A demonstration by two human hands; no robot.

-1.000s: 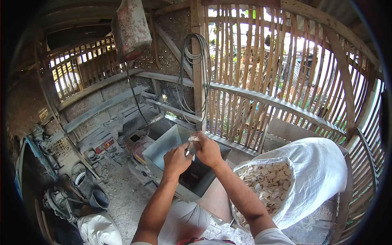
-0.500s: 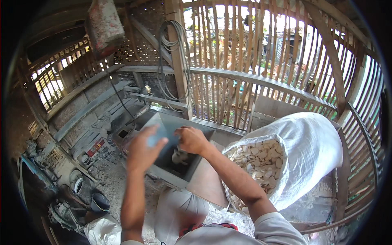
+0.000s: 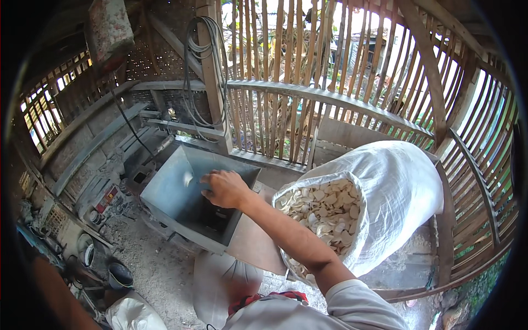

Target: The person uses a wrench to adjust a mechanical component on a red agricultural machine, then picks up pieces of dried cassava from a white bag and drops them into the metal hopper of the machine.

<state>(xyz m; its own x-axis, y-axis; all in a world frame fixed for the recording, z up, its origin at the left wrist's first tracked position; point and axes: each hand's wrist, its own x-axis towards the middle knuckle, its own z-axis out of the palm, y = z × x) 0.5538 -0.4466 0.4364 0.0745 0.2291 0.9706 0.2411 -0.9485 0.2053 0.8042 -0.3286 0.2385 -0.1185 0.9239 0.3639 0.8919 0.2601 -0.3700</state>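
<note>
My right hand point(image 3: 224, 188) is over the open top of a grey metal hopper point(image 3: 187, 221), palm down. Its fingers are loosely bent and apart, and I see nothing held in them. Just left of the fingertips, a small blurred pale chip point(image 3: 188, 179) shows against the hopper's inner wall; whether it touches the wall I cannot tell. The hopper narrows to a dark bottom. Beneath my right forearm, a large white woven sack point(image 3: 401, 192) lies on its side, its mouth full of dried pale chips point(image 3: 327, 212). Only a blurred left forearm point(image 3: 60, 294) appears at lower left; the hand is out of sight.
A brown board point(image 3: 253, 245) slopes between hopper and sack. A stuffed pale sack point(image 3: 223, 286) stands below the hopper. A dark bucket point(image 3: 120, 275) and a white sack point(image 3: 135, 314) are at lower left. Coiled hose point(image 3: 203, 49) hangs on a post by the slatted wall.
My left hand has swung from above the hopper to the lower left and out of view. My right hand stays over the hopper. The whole view has shifted, moving the scene leftward.
</note>
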